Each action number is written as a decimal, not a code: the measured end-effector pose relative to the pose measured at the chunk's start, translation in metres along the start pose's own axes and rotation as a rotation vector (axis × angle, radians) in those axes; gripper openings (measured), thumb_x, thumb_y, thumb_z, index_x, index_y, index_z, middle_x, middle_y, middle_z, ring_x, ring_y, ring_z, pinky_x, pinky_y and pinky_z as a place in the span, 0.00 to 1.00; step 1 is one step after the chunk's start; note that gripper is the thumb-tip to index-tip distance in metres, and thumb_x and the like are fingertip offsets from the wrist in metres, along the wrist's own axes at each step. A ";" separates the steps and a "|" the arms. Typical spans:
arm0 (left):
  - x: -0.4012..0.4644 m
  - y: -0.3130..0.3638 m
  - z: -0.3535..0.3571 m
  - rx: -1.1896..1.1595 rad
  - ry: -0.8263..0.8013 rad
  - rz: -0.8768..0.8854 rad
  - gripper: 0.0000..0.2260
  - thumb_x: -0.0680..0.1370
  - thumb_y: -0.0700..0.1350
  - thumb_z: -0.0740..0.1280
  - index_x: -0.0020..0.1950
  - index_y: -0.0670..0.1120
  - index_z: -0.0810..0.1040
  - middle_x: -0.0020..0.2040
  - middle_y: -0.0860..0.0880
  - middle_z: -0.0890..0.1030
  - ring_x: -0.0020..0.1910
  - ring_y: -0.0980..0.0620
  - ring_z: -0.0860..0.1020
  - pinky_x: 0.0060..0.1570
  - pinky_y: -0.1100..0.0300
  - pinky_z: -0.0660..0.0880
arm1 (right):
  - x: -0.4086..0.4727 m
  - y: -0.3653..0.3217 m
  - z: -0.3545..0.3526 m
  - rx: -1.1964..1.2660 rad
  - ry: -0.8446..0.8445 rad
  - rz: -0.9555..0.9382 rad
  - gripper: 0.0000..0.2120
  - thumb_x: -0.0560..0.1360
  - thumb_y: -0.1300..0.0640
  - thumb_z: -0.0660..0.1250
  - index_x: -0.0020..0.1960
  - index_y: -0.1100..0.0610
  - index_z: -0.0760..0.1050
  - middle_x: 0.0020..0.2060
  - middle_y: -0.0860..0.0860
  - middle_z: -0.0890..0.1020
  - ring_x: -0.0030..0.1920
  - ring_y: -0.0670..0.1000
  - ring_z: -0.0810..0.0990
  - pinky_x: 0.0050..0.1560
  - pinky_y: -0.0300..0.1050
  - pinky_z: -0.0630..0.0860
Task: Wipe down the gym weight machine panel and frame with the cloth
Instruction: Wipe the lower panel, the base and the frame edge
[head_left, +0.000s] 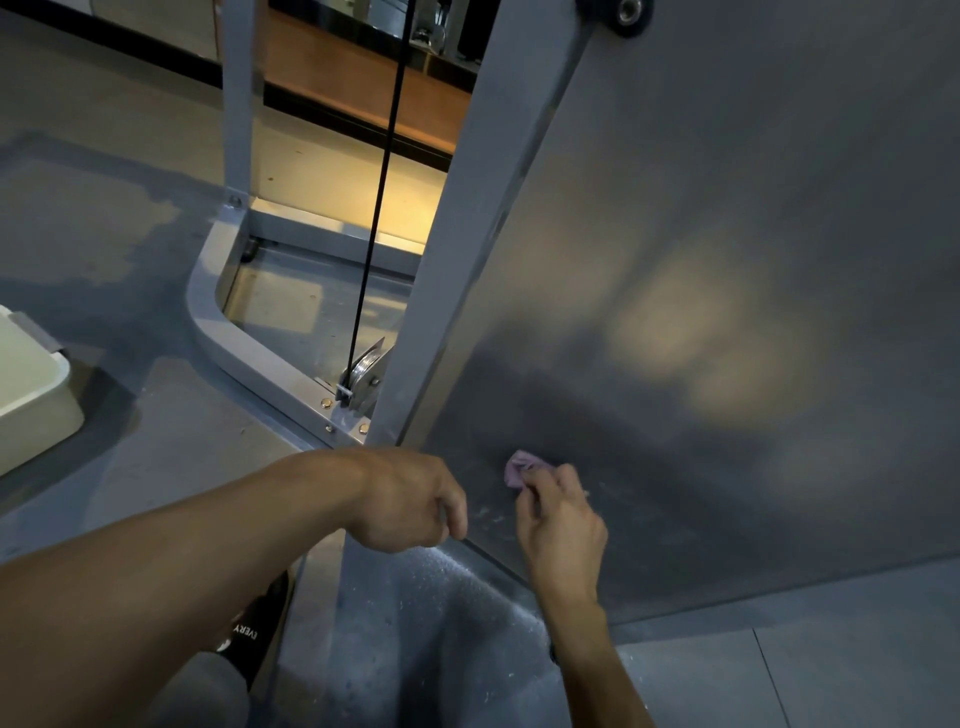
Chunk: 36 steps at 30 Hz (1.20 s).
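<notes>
A large grey metal panel (727, 260) of the weight machine fills the right side, bordered on its left by a slanted grey frame post (467, 223). My right hand (561, 519) grips a small bunched purple cloth (519, 466) and presses it against the panel's lower left part, where pale smears show. My left hand (410, 499) has its fingers curled at the foot of the post, near the panel's bottom corner; whether it grips the edge is unclear.
A black cable (382, 182) runs down to a pulley (363, 371) on the curved grey base frame (234, 332). A pale plastic bin (31, 395) stands at the left. My black shoe (254, 634) rests on the grey floor below.
</notes>
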<state>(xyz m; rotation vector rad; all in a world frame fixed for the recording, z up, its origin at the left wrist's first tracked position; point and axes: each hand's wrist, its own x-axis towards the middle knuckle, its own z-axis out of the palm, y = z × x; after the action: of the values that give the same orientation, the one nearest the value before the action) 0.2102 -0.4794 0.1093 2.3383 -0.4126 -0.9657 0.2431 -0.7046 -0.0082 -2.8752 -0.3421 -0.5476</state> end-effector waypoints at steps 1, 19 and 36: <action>0.000 0.000 0.000 -0.001 0.001 -0.003 0.13 0.85 0.47 0.62 0.67 0.56 0.80 0.65 0.54 0.81 0.60 0.56 0.78 0.59 0.63 0.73 | -0.005 0.001 0.008 -0.018 -0.054 0.000 0.14 0.62 0.63 0.83 0.42 0.53 0.82 0.40 0.53 0.78 0.23 0.57 0.75 0.18 0.45 0.68; 0.007 0.008 0.003 0.002 -0.001 0.017 0.13 0.85 0.47 0.62 0.67 0.56 0.80 0.65 0.54 0.80 0.63 0.56 0.78 0.60 0.65 0.72 | -0.020 0.029 -0.003 0.038 0.064 0.090 0.13 0.66 0.65 0.81 0.47 0.54 0.84 0.42 0.52 0.79 0.26 0.55 0.77 0.23 0.45 0.71; 0.024 0.019 0.010 0.033 0.003 0.052 0.12 0.84 0.48 0.64 0.65 0.56 0.81 0.61 0.56 0.82 0.56 0.58 0.78 0.52 0.68 0.69 | -0.026 0.053 -0.020 0.071 0.141 0.135 0.10 0.69 0.66 0.79 0.48 0.55 0.85 0.41 0.51 0.79 0.29 0.54 0.77 0.24 0.50 0.75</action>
<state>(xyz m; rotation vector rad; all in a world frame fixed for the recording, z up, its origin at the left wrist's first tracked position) 0.2180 -0.5102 0.1023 2.3461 -0.4894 -0.9368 0.2270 -0.7652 -0.0073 -2.7477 -0.1419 -0.6933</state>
